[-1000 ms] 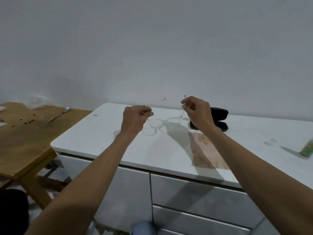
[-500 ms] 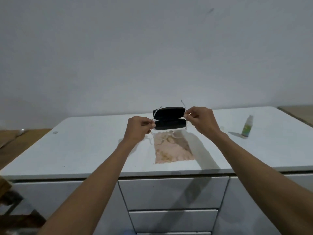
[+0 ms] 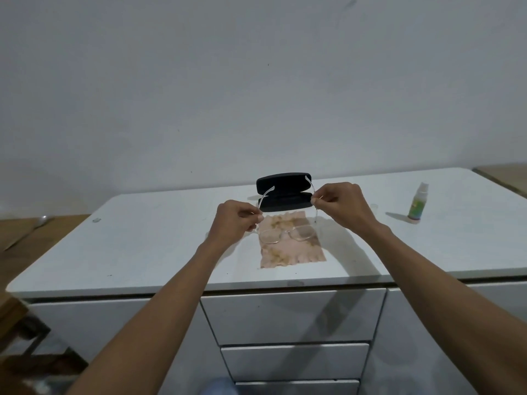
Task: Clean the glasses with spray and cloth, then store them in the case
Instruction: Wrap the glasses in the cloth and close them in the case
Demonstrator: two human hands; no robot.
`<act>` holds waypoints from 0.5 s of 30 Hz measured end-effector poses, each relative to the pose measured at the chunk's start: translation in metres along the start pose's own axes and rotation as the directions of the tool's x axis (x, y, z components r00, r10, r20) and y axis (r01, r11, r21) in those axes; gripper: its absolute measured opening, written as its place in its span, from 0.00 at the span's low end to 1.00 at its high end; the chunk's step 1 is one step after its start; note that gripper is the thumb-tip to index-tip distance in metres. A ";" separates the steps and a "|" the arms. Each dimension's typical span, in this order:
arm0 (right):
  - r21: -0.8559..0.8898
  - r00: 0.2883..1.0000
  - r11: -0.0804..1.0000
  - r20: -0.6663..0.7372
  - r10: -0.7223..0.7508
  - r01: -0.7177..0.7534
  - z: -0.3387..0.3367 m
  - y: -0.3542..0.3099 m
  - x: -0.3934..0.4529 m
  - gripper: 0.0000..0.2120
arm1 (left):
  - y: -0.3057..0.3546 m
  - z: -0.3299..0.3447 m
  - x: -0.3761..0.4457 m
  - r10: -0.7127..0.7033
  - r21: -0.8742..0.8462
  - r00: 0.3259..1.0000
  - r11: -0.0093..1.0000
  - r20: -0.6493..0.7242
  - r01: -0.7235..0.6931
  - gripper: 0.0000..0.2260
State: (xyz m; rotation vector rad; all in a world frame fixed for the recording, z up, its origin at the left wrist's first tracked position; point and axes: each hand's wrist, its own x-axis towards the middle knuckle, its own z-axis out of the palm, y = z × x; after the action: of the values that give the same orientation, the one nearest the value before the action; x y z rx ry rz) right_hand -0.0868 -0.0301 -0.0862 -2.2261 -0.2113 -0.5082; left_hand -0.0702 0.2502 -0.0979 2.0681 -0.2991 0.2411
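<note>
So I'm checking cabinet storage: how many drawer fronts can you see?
3, stacked below the countertop: top drawer, middle drawer, bottom drawer, cut off by the frame edge; more may be hidden.

A: Your arms were both stretched forward, bare, wrists level.
B: And the grip?
A: Left hand (image 3: pixel 234 218) and right hand (image 3: pixel 340 203) each pinched shut, thumb against forefinger, on a temple of the glasses (image 3: pixel 286 233).

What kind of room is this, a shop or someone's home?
Probably a home, though I can't be sure: a plain white drawer cabinet against a bare wall, a wooden table beside it, and an open glasses case with a spray bottle.
</note>
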 end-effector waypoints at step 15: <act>-0.009 0.957 0.998 0.282 0.069 -0.070 -0.025 -0.009 0.006 0.10 | -0.005 -0.012 -0.008 0.002 0.067 0.995 0.998 0.100 -0.009 0.08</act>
State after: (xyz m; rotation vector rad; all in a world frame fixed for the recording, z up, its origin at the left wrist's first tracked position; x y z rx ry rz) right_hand -0.0917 -0.0431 -0.0627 -2.2905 -0.2803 -0.1492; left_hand -0.0770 0.2634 -0.0984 2.1504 -0.3617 0.1528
